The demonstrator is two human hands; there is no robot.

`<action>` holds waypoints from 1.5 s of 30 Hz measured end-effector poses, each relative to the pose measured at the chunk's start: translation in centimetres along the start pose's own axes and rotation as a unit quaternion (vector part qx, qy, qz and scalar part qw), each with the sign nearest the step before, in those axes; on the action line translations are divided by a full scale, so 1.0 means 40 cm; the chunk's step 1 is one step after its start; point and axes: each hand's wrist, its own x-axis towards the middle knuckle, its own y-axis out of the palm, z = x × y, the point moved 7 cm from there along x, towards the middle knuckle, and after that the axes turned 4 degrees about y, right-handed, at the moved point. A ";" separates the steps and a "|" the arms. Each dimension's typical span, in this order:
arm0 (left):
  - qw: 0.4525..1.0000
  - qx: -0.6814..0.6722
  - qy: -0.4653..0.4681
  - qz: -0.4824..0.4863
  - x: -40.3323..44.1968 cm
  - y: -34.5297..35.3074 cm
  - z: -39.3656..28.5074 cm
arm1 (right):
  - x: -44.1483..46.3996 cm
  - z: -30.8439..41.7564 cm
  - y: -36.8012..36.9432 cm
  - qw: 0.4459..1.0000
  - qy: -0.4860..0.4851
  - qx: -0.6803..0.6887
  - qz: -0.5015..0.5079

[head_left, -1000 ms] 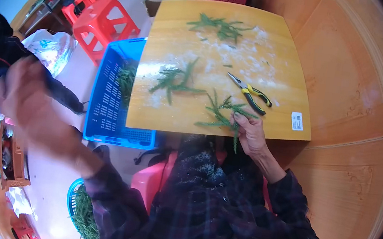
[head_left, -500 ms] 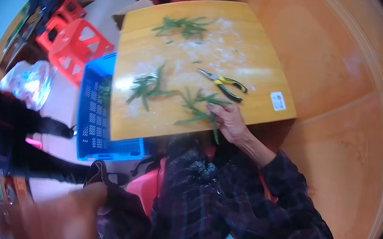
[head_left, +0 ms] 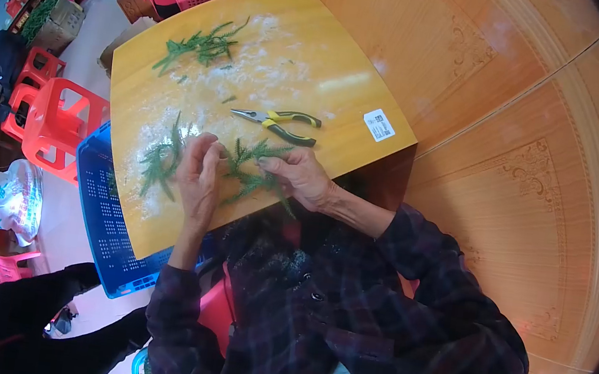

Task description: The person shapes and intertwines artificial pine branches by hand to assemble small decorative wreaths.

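Observation:
My right hand (head_left: 302, 178) pinches a green needle-leaved sprig (head_left: 248, 167) between thumb and fingers, above the table's near edge. At the left end of that sprig is my left hand (head_left: 198, 175), its thumb and fingers drawn together; whatever lies between them is too small to make out. Another cluster of green sprigs (head_left: 158, 166) lies just left of my left hand. Beyond my hands rest needle-nose pliers (head_left: 272, 118) with yellow and black handles. Farther back lies a further pile of green sprigs (head_left: 201, 46).
White flecks and green scraps are scattered on the yellow table (head_left: 346, 51), which bears a white label (head_left: 379, 125). A blue crate (head_left: 101, 185) stands at its left side. Red stools (head_left: 60, 124) and a plastic bag (head_left: 10, 200) are farther left. Someone's dark-clad legs (head_left: 37, 312) extend at lower left.
My left hand has come up from the blurred lower left to the sprig. My right hand still holds its sprig. The view has shifted, so the table appears farther left.

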 end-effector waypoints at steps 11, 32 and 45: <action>0.994 -0.095 -0.062 0.004 -0.032 0.012 0.045 | 0.003 -0.008 -0.010 0.999 0.018 -0.027 0.024; 0.999 -0.028 -0.014 0.017 -0.033 0.019 0.030 | 0.001 -0.022 -0.006 1.000 0.008 0.003 0.024; 0.998 -0.060 -0.013 -0.003 -0.026 0.011 0.009 | 0.005 -0.007 -0.009 0.999 0.012 -0.026 0.035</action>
